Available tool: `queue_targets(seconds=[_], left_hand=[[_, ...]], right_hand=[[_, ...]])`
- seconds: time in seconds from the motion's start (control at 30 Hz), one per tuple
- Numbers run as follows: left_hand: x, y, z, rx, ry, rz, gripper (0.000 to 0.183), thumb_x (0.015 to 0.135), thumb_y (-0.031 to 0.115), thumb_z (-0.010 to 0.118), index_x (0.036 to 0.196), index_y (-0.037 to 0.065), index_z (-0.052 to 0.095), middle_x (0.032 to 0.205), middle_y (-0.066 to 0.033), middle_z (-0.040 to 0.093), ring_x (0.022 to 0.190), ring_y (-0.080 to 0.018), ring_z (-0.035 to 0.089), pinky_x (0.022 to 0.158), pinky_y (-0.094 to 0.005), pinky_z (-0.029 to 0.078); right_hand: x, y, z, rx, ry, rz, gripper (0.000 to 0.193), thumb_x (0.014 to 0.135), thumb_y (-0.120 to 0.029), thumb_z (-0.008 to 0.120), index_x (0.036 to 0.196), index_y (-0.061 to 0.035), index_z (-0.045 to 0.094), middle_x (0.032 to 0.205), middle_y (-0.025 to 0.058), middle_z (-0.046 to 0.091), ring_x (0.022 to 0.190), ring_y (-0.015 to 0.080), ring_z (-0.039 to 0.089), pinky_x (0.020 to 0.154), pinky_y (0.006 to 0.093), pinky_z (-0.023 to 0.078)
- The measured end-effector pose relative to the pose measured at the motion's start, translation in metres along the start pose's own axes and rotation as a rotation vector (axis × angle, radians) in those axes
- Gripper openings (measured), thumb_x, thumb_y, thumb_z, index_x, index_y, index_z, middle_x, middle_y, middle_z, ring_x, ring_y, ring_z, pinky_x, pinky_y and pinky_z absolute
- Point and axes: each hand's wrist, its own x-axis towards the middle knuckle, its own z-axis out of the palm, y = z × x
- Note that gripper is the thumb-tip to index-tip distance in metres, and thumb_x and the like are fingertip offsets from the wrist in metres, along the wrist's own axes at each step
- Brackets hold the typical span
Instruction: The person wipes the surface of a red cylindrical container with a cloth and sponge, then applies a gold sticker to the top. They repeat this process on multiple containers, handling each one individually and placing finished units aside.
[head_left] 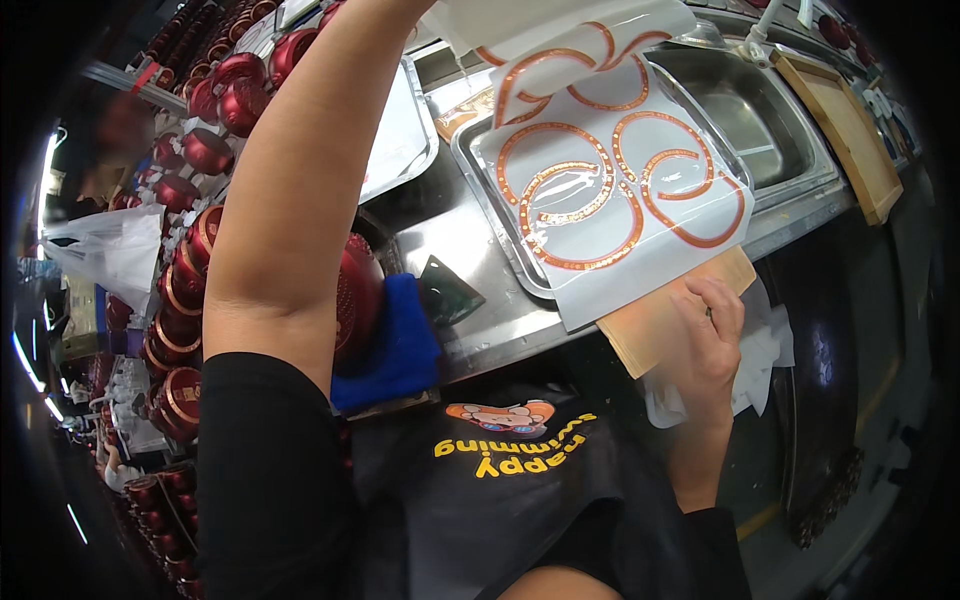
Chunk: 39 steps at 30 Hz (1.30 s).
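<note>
While left hand lifts the decal sheet (fingers out of view), right hand fingers curl, pinching tan paper.

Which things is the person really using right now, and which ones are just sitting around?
In use:
- white sheet with orange ring strips, lifted by the raised left arm
- tan board under the right hand
- metal tray beneath the sheet

Lying about:
- red pots stacked on the left
- blue cloth
- sink
- wooden board

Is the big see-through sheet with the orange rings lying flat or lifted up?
Lifted at one end. The clear sheet rises toward the left hand at the top edge, while its lower end rests across the metal tray.
</note>
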Motion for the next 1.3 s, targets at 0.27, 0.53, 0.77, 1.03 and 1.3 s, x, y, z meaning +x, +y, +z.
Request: queue_targets(seconds=[0.27,0.53,0.77,1.03,1.3], left_hand=[[0.009,0.024,-0.041,-0.256,0.172,-0.032,0.020,0.097,0.016,0.055,0.099,0.007,0.072,0.082,-0.0093,0.071,0.076,-0.0200,0.066,0.071,-0.0341,0.050],[-0.032,0.113,-0.033,-0.444,0.170,0.048,0.019,0.103,0.016,0.057,0.106,0.003,0.071,0.083,-0.0124,0.073,0.068,-0.0198,0.067,0.065,-0.0346,0.052],[-0.143,0.245,0.022,-0.392,-0.145,0.321,0.019,0.088,0.025,0.062,0.096,0.008,0.068,0.083,-0.0166,0.071,0.084,-0.0336,0.073,0.077,-0.0469,0.057],[-0.255,0.305,0.030,-0.635,-0.736,0.670,0.031,0.088,0.015,0.060,0.117,0.008,0.066,0.091,-0.0106,0.072,0.097,-0.0298,0.070,0.081,-0.0424,0.052],[-0.209,0.159,0.015,0.049,-0.747,0.294,0.022,0.079,0.006,0.067,0.101,0.001,0.068,0.101,-0.0193,0.066,0.101,-0.0336,0.065,0.091,-0.0437,0.053]], right_hand=[[-0.002,-0.002,-0.002,0.022,-0.018,0.001,0.024,0.092,0.000,0.065,0.116,0.0014,0.070,0.126,0.0175,0.063,0.123,0.0391,0.055,0.103,0.0476,0.045],[0.014,0.002,0.006,0.675,0.091,0.330,0.055,0.101,-0.023,0.066,0.148,0.0014,0.050,0.135,0.0157,0.062,0.120,0.0252,0.059,0.104,0.0401,0.046],[0.016,0.018,-0.020,1.297,0.394,0.385,0.101,0.088,-0.068,0.068,0.160,-0.0055,0.034,0.152,0.0208,0.050,0.127,0.0249,0.056,0.090,0.0358,0.053],[-0.142,0.078,-0.056,1.176,0.967,0.870,0.063,0.103,-0.039,0.061,0.148,0.0014,0.045,0.145,0.0184,0.054,0.135,0.0343,0.053,0.115,0.0471,0.041],[-0.239,0.184,0.005,1.308,1.185,1.552,0.057,0.105,-0.045,0.058,0.136,0.0023,0.050,0.133,0.0186,0.058,0.098,0.0328,0.060,0.071,0.0468,0.053]])
